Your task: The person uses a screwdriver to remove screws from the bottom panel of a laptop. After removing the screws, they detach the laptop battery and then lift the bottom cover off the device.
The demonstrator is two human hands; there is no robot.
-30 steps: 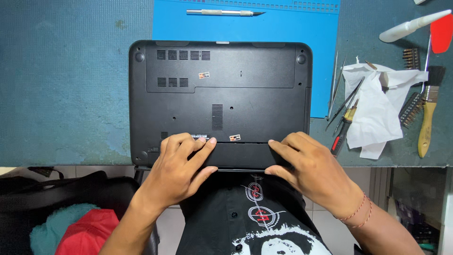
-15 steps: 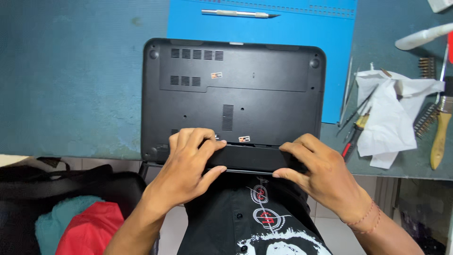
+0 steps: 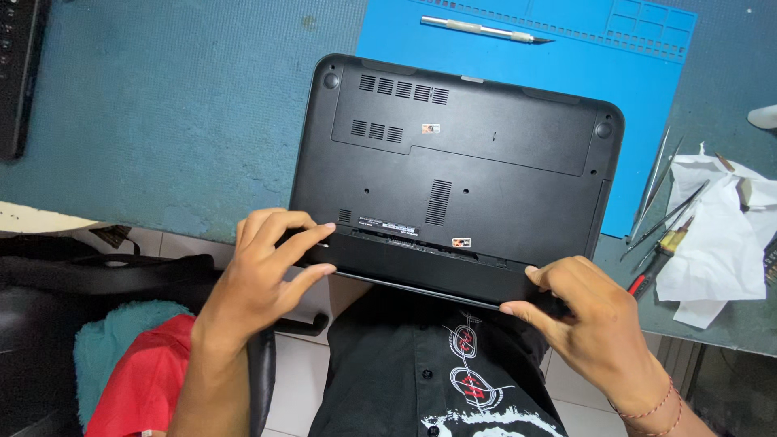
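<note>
Head view: left hand [image 3: 259, 279] and right hand [image 3: 595, 324] each keep a clenched grip on the ends of the battery [image 3: 421, 271], at the near edge of the overturned laptop [image 3: 461, 162] on the tabletop [image 3: 162, 121]. Blue mat [image 3: 566, 48] lies beyond.

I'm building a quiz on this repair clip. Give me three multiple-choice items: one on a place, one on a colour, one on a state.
1. Where does the craft knife lie?
A. on the blue mat
B. on the laptop
C. on the white paper

2. What colour is the laptop underside?
A. silver
B. black
C. white

3. How does the long battery bar sit?
A. untouched
B. lying on the mat
C. gripped at both ends

Answers:
1. A, it rests on the blue mat above the laptop.
2. B, the vented panel is black.
3. C, the left hand and right hand hold its ends.
</note>
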